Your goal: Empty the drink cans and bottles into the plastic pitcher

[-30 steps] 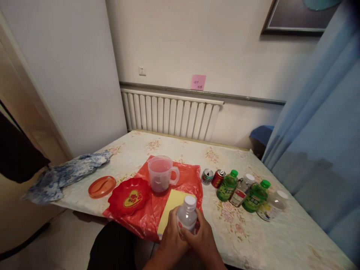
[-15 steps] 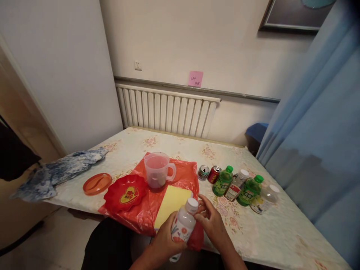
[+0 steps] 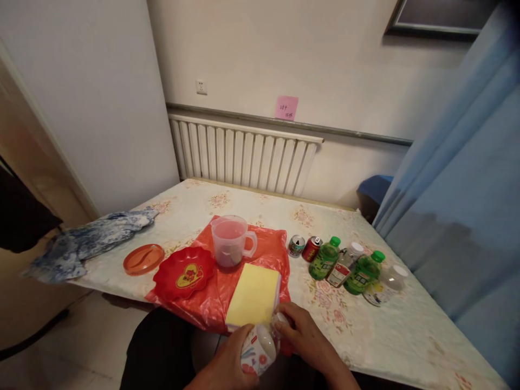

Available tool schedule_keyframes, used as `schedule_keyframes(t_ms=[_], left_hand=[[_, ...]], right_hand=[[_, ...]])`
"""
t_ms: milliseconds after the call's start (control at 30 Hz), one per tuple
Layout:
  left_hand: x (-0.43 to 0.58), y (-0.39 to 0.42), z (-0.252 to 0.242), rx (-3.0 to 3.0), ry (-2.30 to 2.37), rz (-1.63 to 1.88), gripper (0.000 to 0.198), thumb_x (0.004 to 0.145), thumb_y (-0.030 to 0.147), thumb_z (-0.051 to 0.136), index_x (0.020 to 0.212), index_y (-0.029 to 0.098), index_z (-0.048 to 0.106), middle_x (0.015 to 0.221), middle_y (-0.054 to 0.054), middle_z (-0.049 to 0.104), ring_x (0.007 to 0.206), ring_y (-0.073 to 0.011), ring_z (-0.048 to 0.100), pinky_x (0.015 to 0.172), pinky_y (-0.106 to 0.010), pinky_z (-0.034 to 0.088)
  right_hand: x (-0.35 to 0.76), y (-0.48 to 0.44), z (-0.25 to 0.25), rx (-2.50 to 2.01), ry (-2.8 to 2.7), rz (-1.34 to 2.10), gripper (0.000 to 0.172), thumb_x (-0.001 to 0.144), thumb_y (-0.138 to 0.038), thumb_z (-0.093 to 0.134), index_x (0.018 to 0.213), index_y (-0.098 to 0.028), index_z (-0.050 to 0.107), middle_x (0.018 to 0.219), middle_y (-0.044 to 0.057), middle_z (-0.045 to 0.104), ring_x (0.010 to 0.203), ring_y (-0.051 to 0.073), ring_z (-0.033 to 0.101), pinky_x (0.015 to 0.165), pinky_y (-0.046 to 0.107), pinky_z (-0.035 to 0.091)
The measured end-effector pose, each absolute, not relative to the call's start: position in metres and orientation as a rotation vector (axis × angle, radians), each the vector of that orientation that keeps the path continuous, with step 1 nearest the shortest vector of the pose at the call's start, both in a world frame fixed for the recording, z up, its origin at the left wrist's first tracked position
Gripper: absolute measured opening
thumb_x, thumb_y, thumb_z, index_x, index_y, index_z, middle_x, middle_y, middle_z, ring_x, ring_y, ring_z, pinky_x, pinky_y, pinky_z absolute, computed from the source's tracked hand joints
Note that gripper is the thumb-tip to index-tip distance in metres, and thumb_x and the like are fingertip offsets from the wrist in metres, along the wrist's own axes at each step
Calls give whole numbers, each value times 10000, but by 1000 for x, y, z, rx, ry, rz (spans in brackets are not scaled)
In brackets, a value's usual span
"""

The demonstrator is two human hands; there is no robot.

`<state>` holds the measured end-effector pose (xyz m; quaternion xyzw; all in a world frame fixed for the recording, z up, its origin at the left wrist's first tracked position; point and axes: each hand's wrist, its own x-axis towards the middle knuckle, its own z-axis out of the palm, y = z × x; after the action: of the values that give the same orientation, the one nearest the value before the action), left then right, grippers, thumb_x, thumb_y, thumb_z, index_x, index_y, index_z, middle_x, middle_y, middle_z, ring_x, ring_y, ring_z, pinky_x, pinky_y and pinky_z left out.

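Note:
A clear plastic bottle [image 3: 255, 352] with a white label printed with flowers is tilted to the right near the table's front edge. My left hand [image 3: 226, 362] is wrapped around its body. The fingers of my right hand [image 3: 307, 337] are closed on its white cap [image 3: 280, 320], hiding part of it. Just beyond the bottle lies a yellow pad of paper [image 3: 255, 295] on a red plastic sheet [image 3: 209, 314]. Behind the pad stands a translucent measuring jug [image 3: 229, 244] with its handle to the right.
A red scalloped dish [image 3: 166, 271] and an orange lid [image 3: 143, 259] lie left of the jug. To the right are two cans, a grey one [image 3: 296, 246] and a red one [image 3: 312, 249], then several bottles, including a green one [image 3: 324, 261]. Blue-white cloth [image 3: 97, 238] hangs over the left edge.
The bottle has tipped to the right and moved lower. My right hand has gone from loose fingers beside the cap to a grip on it. The view has shifted slightly.

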<state>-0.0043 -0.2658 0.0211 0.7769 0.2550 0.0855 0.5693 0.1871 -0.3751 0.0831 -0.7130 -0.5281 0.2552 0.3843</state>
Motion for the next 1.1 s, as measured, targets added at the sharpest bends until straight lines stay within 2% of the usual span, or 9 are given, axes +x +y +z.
schedule_keyframes(t_ms=[233,400,467,567,667,767,933,1000,1100], left_hand=[[-15,-254,26,1694,463,133,719,549,120,676,1243,250,541,1088,10,662,966,-233,591,841,-313,475],[-26,-241,11,1593,547,193,755,567,150,667,1298,233,496,1160,-19,649,1060,-266,577,945,-365,451],[-31,-236,-1,1506,545,241,785,592,226,699,1340,232,460,1205,-34,641,1103,-292,566,982,-401,437],[-41,-232,-15,1295,486,335,902,643,454,758,1425,223,371,1334,-71,584,1239,-336,501,1078,-436,366],[-52,-229,-17,1085,464,383,945,722,566,712,1482,207,281,1417,-106,522,1322,-344,447,1115,-443,328],[-61,-226,-15,940,452,405,985,726,552,726,1502,187,242,1452,-123,490,1366,-340,405,1137,-441,303],[-67,-224,-17,872,416,464,948,732,502,745,1499,210,270,1477,-99,470,1384,-330,388,1155,-439,284],[-67,-224,-18,885,419,466,929,727,475,760,1489,225,291,1466,-93,485,1370,-337,408,1148,-452,297],[-67,-224,-15,893,406,464,921,696,440,795,1467,231,336,1426,-94,529,1347,-354,433,1131,-471,322]], right_hand=[[193,-365,74,-1659,-1271,750,272,712,-169,554,967,-198,642,860,-8,600,745,160,525,674,248,406],[211,-335,45,-1850,-1179,539,335,704,-173,567,1030,-183,642,831,-1,632,701,169,548,673,271,438],[219,-319,32,-1933,-1250,440,319,726,-185,572,1036,-190,647,901,23,664,802,193,593,764,294,459],[224,-297,16,-1989,-1330,368,316,731,-193,592,1040,-189,661,1023,69,679,969,233,606,898,327,434],[226,-279,7,-1999,-1322,366,302,678,-202,651,977,-178,686,992,100,684,940,269,618,884,362,438],[229,-259,9,-1973,-1269,344,282,658,-269,698,924,-175,688,959,114,682,907,287,617,857,383,443],[241,-209,42,-1792,-1119,301,434,825,-511,527,1058,-159,627,1063,133,665,917,260,599,848,375,451],[241,-188,55,-1687,-1106,346,437,860,-561,457,987,-185,640,1012,91,680,906,233,604,818,336,462],[232,-164,67,-1555,-1094,442,459,858,-596,421,719,-203,613,733,30,651,722,195,588,691,299,464]])
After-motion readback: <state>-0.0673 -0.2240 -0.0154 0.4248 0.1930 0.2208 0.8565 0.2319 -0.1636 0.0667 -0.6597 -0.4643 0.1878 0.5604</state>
